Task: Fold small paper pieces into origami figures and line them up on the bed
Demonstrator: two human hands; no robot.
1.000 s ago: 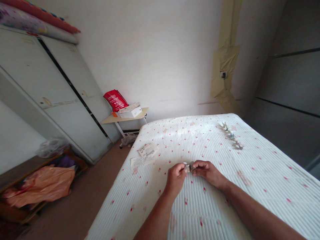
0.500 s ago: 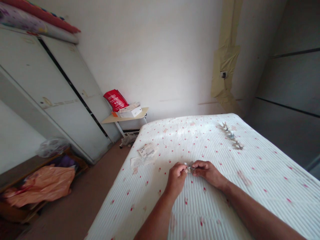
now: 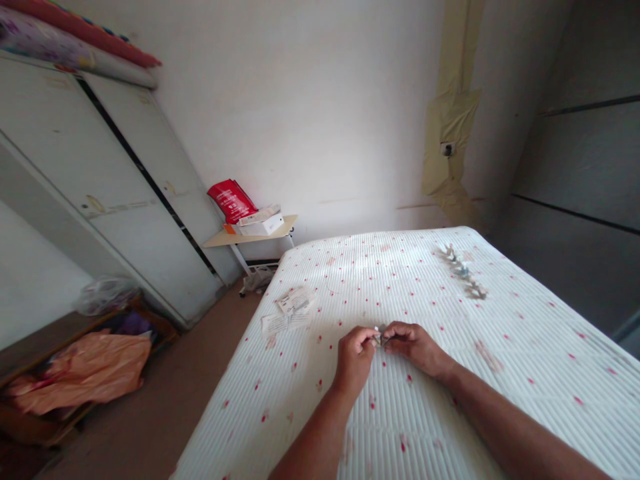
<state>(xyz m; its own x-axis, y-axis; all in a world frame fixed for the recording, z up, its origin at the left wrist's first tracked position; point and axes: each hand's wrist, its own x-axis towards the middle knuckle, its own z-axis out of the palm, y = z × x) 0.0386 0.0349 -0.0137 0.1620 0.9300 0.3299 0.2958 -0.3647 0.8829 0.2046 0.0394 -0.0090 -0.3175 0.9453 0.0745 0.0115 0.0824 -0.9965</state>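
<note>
A small folded piece of paper [image 3: 379,339] is pinched between my two hands, just above the bed; most of it is hidden by the fingers. My left hand [image 3: 356,350] is closed on its left side, thumb against fingertips. From the right, my right hand [image 3: 413,341] pinches the other side, close to the left fingertips. Farther off to the right, several small folded paper figures [image 3: 463,271] stand in a slanting row. Flat printed paper sheets [image 3: 295,301] lie on the left part of the bed, partly overlapping.
The bed's ribbed white cover [image 3: 425,427] has red dots. Beyond its left corner stands a small table [image 3: 250,239] with a red bag [image 3: 233,201] and a white box [image 3: 261,225]. A cabinet [image 3: 120,173] and an orange plastic bag [image 3: 95,367] are at left.
Both hands stay in nearly the same place. The fingertips have drawn slightly closer together, and less of the folded paper shows between them.
</note>
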